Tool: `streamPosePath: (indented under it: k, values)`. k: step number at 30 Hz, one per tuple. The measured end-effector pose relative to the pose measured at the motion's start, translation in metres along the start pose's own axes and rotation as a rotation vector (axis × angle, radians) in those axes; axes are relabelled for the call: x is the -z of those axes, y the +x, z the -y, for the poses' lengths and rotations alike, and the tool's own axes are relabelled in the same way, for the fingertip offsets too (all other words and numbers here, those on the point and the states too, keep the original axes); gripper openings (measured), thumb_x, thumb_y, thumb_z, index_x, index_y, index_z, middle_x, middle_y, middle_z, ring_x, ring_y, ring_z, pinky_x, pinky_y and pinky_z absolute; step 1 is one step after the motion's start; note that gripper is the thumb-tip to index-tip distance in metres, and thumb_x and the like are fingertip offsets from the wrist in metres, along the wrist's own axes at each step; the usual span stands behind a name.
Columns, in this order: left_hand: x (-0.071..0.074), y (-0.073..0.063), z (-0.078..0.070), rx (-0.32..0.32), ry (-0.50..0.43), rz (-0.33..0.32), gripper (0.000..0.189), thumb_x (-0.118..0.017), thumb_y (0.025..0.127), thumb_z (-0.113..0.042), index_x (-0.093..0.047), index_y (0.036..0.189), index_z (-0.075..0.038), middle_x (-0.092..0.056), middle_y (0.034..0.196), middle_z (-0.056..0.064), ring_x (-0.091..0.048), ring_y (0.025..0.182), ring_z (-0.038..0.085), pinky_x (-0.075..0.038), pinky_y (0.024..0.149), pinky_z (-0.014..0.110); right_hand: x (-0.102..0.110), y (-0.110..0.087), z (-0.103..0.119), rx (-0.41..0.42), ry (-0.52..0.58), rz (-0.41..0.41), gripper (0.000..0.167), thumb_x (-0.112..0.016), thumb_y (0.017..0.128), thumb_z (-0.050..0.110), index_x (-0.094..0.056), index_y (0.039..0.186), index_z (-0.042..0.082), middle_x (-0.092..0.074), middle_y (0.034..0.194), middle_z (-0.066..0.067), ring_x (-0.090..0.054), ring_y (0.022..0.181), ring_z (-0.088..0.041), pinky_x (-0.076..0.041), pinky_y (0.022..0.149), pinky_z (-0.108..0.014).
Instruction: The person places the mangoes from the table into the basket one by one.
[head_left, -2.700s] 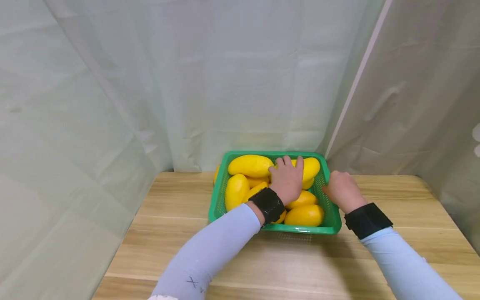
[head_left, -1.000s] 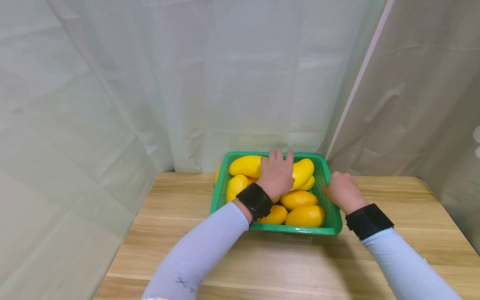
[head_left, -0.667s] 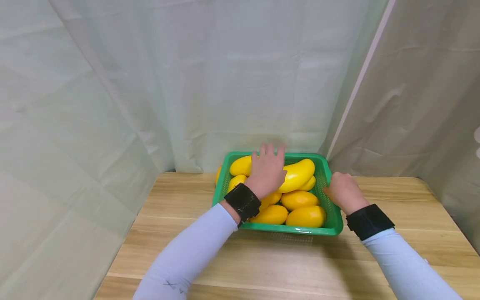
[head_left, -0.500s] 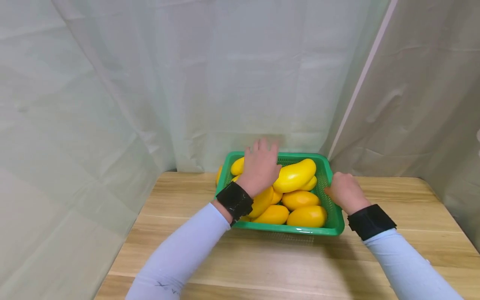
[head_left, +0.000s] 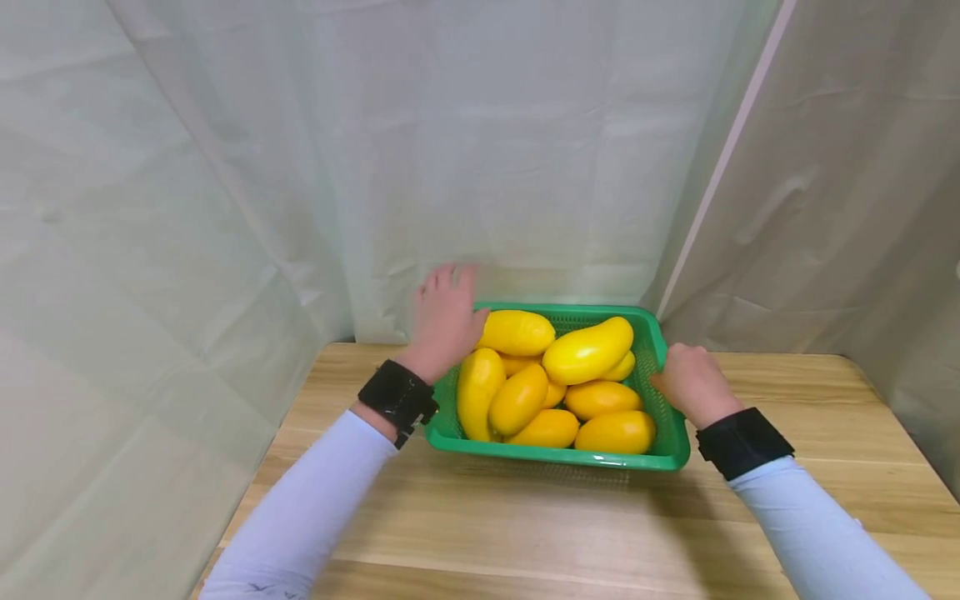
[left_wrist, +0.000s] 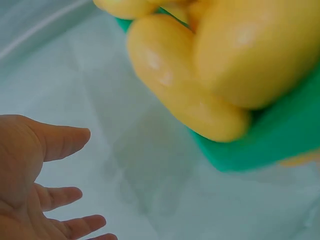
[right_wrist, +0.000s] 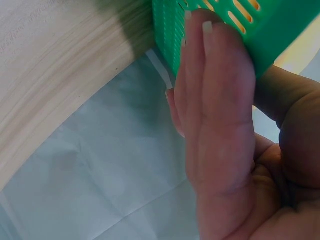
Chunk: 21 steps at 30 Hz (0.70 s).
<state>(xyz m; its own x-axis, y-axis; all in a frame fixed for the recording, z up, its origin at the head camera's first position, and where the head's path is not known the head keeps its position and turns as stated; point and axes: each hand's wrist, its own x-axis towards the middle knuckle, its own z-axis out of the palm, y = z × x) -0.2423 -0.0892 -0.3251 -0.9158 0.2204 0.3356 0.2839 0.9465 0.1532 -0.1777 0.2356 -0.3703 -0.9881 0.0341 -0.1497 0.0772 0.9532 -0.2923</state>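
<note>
A green plastic basket (head_left: pixel 558 454) on the table holds several yellow mangoes (head_left: pixel 588 350), some heaped on others. My right hand (head_left: pixel 696 385) grips the basket's right rim. In the right wrist view its fingers (right_wrist: pixel 220 115) lie against the outside of the perforated wall, and the thumb reaches over the rim. My left hand (head_left: pixel 444 321) hovers by the basket's back left corner, slightly blurred, with its fingers spread and nothing in them. In the left wrist view the palm and fingers (left_wrist: pixel 65 142) stand apart from the mangoes (left_wrist: pixel 175 75).
The basket stands near the back edge of a wooden table (head_left: pixel 525 525). Pale sheeting (head_left: pixel 495 150) hangs close behind it and along both sides. A bit of yellow (left_wrist: pixel 302 159) shows below the basket's rim in the left wrist view.
My left hand has moved left from above the mangoes to the basket's left side, uncovering them. One mango at the back right has shifted left. My right hand keeps its grip on the rim.
</note>
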Motion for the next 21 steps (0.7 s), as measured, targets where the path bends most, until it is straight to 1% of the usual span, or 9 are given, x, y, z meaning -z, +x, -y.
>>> streamPosePath:
  k: [6, 9, 12, 17, 19, 21]
  values:
    - [-0.005, -0.011, 0.032, 0.073, -0.117, 0.031, 0.065, -0.063, 0.086, -0.034, -0.034, 0.141, -0.015, -0.034, 0.144, 0.020, -0.031, 0.132, 0.039, -0.029, 0.100, 0.062, 0.000, 0.000, -0.001, -0.012, 0.013, 0.011, 0.029, -0.063, 0.087, 0.019, -0.057, 0.088, -0.009, -0.055, 0.069, -0.014, -0.057, 0.058, -0.023, -0.049, 0.047, -0.025]
    - [-0.010, -0.016, 0.045, 0.106, -0.167, 0.051, 0.066, -0.061, 0.087, -0.035, -0.032, 0.143, -0.015, -0.031, 0.145, 0.022, -0.029, 0.133, 0.041, -0.028, 0.099, 0.065, -0.001, -0.001, -0.002, -0.011, 0.017, 0.006, 0.028, -0.063, 0.086, 0.019, -0.057, 0.087, -0.009, -0.054, 0.069, -0.014, -0.056, 0.057, -0.023, -0.048, 0.047, -0.025]
    - [-0.017, -0.021, 0.056, 0.137, -0.193, 0.061, 0.066, -0.059, 0.088, -0.038, -0.031, 0.144, -0.015, -0.030, 0.145, 0.023, -0.030, 0.131, 0.042, -0.030, 0.097, 0.066, -0.001, -0.001, -0.003, -0.004, 0.013, -0.002, 0.028, -0.063, 0.086, 0.019, -0.057, 0.085, -0.008, -0.054, 0.068, -0.013, -0.056, 0.057, -0.023, -0.047, 0.047, -0.025]
    - [-0.031, -0.028, 0.073, 0.161, -0.234, 0.053, 0.068, -0.062, 0.088, -0.034, -0.032, 0.143, -0.010, -0.032, 0.144, 0.028, -0.036, 0.127, 0.045, -0.034, 0.099, 0.062, -0.001, -0.002, -0.004, 0.010, 0.007, -0.014, 0.027, -0.063, 0.086, 0.018, -0.057, 0.083, -0.007, -0.053, 0.067, -0.013, -0.055, 0.057, -0.022, -0.047, 0.047, -0.025]
    - [-0.038, -0.031, 0.079, 0.174, -0.251, 0.066, 0.070, -0.064, 0.086, -0.033, -0.032, 0.143, -0.008, -0.033, 0.142, 0.030, -0.037, 0.126, 0.046, -0.035, 0.101, 0.059, -0.001, -0.002, -0.004, 0.012, 0.008, -0.016, 0.027, -0.063, 0.086, 0.018, -0.057, 0.083, -0.008, -0.053, 0.067, -0.012, -0.055, 0.057, -0.022, -0.047, 0.047, -0.025]
    - [-0.045, -0.034, 0.084, 0.202, -0.269, 0.095, 0.073, -0.065, 0.085, -0.033, -0.030, 0.144, -0.008, -0.033, 0.141, 0.031, -0.039, 0.125, 0.045, -0.036, 0.100, 0.058, -0.001, -0.003, -0.004, 0.008, 0.013, -0.012, 0.026, -0.063, 0.086, 0.018, -0.057, 0.083, -0.008, -0.053, 0.066, -0.012, -0.055, 0.056, -0.022, -0.047, 0.047, -0.025]
